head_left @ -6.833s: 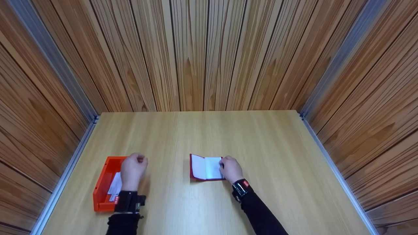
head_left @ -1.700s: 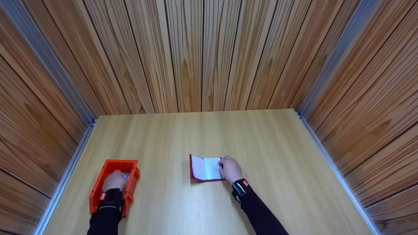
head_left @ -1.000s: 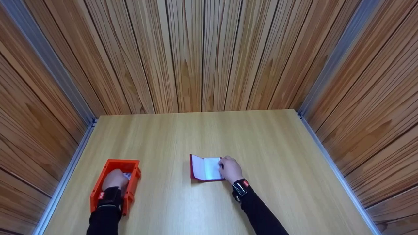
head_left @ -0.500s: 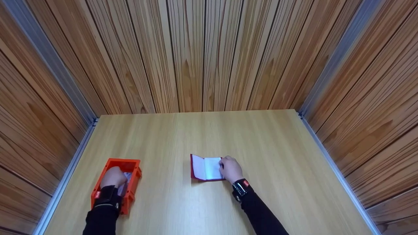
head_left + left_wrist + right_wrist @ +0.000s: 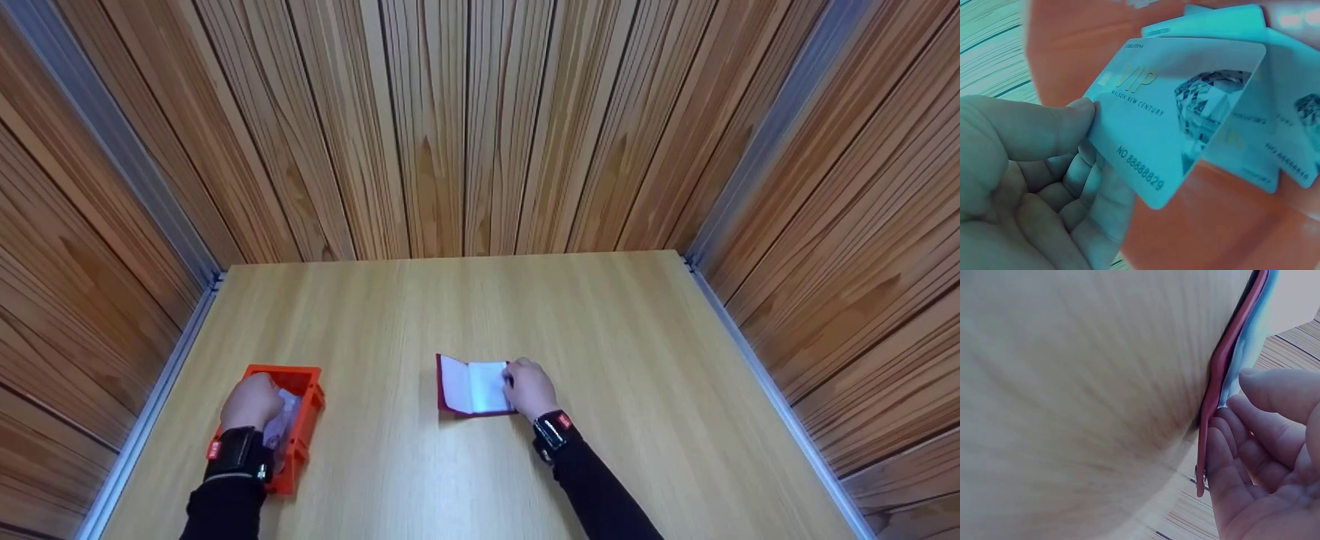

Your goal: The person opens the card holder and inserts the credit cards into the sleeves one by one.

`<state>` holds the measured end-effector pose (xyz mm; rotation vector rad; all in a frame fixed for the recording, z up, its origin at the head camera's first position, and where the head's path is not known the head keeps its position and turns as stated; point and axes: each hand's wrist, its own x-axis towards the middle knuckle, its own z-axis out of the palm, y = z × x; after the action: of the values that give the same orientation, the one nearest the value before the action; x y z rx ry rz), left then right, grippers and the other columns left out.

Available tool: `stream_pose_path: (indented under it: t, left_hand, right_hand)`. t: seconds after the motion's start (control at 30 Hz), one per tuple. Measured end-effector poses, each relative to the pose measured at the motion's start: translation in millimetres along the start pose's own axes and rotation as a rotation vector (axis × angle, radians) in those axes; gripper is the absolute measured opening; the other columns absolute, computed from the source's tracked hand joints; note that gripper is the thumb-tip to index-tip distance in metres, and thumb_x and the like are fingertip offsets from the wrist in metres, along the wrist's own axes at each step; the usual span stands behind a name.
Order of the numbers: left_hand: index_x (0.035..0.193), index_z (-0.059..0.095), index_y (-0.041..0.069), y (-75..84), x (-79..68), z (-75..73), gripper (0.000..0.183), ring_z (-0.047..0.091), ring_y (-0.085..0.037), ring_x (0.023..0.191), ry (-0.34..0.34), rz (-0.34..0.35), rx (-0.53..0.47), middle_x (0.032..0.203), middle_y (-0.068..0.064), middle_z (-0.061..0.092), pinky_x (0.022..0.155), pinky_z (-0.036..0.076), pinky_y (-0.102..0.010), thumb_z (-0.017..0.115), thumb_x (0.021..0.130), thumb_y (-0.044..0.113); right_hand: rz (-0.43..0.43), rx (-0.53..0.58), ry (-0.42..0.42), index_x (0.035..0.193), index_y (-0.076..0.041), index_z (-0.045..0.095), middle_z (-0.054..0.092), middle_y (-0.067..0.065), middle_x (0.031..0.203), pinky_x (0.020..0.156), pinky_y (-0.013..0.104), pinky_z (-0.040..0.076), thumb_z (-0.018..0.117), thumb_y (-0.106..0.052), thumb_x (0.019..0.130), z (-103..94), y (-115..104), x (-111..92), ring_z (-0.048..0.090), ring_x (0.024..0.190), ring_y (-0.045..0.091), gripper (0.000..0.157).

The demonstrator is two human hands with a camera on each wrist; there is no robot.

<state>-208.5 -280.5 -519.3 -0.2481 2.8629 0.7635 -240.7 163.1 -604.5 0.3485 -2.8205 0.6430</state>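
My left hand (image 5: pixel 251 403) is at the left side of the orange bin (image 5: pixel 303 442). In the left wrist view, its thumb and fingers pinch one corner of a pale VIP card (image 5: pixel 1154 112) printed with a diamond. Behind that card, several similar cards (image 5: pixel 1294 107) lie overlapping in the bin. At mid-table a small red card holder (image 5: pixel 489 386) lies spread open, pale sleeves facing up, its left flap raised. My right hand (image 5: pixel 531 390) grips the holder's right edge. The right wrist view shows its curled fingers against the red cover (image 5: pixel 1217 382), thumb by the bluish sleeve.
The wooden table (image 5: pixel 405 315) is bounded by plank walls at the back (image 5: pixel 442 135) and on both sides. Metal rails (image 5: pixel 780 420) run along the table's side edges. The bin stands near the left rail.
My left hand, beside the bin's upper right at first, reached into the bin and has now drawn back leftward with the VIP card pinched. My right hand and the card holder stay put.
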Motion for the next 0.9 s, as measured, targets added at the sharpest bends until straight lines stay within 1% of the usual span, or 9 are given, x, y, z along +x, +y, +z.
stream_pose_path:
  t: [0.1, 0.2, 0.27, 0.37, 0.43, 0.57, 0.73, 0.9]
  left_hand:
    - [0.061, 0.039, 0.012, 4.6, -1.8, -7.9, 0.029, 0.036, -0.020, 0.057, 0.023, 0.008, -0.006, 0.061, 0.000, 0.032, 0.054, 0.028, -0.031, 0.049, 0.086, 0.000]
    - [0.065, 0.042, 0.010, 8.9, -4.0, -15.9, 0.023, 0.038, -0.022, 0.061, 0.038, 0.008, -0.020, 0.064, -0.003, 0.035, 0.056, 0.029, -0.033, 0.051, 0.084, -0.001]
    - [0.071, 0.047, 0.006, 11.8, -5.9, -20.9, 0.016, 0.042, -0.026, 0.067, 0.048, 0.004, -0.033, 0.068, -0.007, 0.041, 0.060, 0.032, -0.036, 0.052, 0.085, 0.000]
    - [0.083, 0.052, 0.001, 17.1, -9.7, -26.8, 0.006, 0.047, -0.031, 0.077, 0.061, -0.020, -0.061, 0.078, -0.013, 0.048, 0.066, 0.036, -0.040, 0.053, 0.089, 0.003]
    - [0.091, 0.054, -0.001, 21.1, -11.9, -29.9, 0.006, 0.049, -0.033, 0.081, 0.071, -0.036, -0.089, 0.083, -0.015, 0.050, 0.068, 0.038, -0.041, 0.053, 0.092, 0.004]
    - [0.102, 0.056, -0.003, 30.3, -15.6, -34.1, 0.012, 0.050, -0.035, 0.088, 0.080, -0.059, -0.138, 0.092, -0.018, 0.052, 0.072, 0.040, -0.042, 0.051, 0.094, 0.004]
    - [0.107, 0.056, -0.005, 43.3, -17.0, -34.3, 0.016, 0.051, -0.036, 0.090, 0.114, -0.034, -0.150, 0.098, -0.020, 0.054, 0.074, 0.042, -0.045, 0.050, 0.094, 0.003]
    - [0.104, 0.057, -0.008, 56.1, -18.0, -28.5, 0.015, 0.055, -0.037, 0.088, 0.191, 0.055, -0.140, 0.097, -0.022, 0.059, 0.076, 0.044, -0.050, 0.055, 0.092, 0.001]
  right_hand:
    - [-0.006, -0.010, 0.006, 0.090, -0.001, 0.072, 0.063, 0.009, 0.087, 0.076, 0.042, 0.051, 0.077, -0.005, 0.079, 0.3, 0, 0, 0.062, 0.082, 0.030, 0.013]
    - [-0.008, -0.015, 0.008, 0.089, -0.002, 0.072, 0.062, 0.009, 0.086, 0.076, 0.042, 0.051, 0.077, -0.005, 0.078, 1.1, 1, 0, 0.062, 0.082, 0.030, 0.012]
    - [-0.005, -0.015, 0.006, 0.089, -0.002, 0.072, 0.062, 0.009, 0.086, 0.077, 0.042, 0.051, 0.076, -0.006, 0.079, 1.4, 1, -1, 0.062, 0.082, 0.030, 0.012]
    - [-0.006, -0.016, 0.007, 0.089, -0.002, 0.072, 0.062, 0.009, 0.086, 0.076, 0.042, 0.051, 0.077, -0.006, 0.079, 1.5, 1, 0, 0.062, 0.082, 0.030, 0.012]
    - [0.002, -0.009, 0.004, 0.090, -0.002, 0.072, 0.062, 0.009, 0.087, 0.076, 0.042, 0.051, 0.077, -0.005, 0.079, 0.7, 0, 0, 0.062, 0.083, 0.030, 0.012]
    - [0.015, -0.002, -0.002, 0.090, -0.001, 0.072, 0.062, 0.009, 0.088, 0.076, 0.043, 0.051, 0.077, -0.005, 0.079, -0.1, -1, 0, 0.062, 0.083, 0.030, 0.013]
    - [0.024, 0.001, -0.013, 0.092, -0.001, 0.072, 0.063, 0.010, 0.089, 0.077, 0.043, 0.051, 0.077, -0.005, 0.079, -0.2, -2, 0, 0.062, 0.083, 0.030, 0.014]
    - [0.000, -0.009, 0.004, 0.089, -0.001, 0.072, 0.063, 0.010, 0.087, 0.076, 0.043, 0.051, 0.077, -0.005, 0.078, 0.3, -1, 0, 0.062, 0.082, 0.030, 0.013]
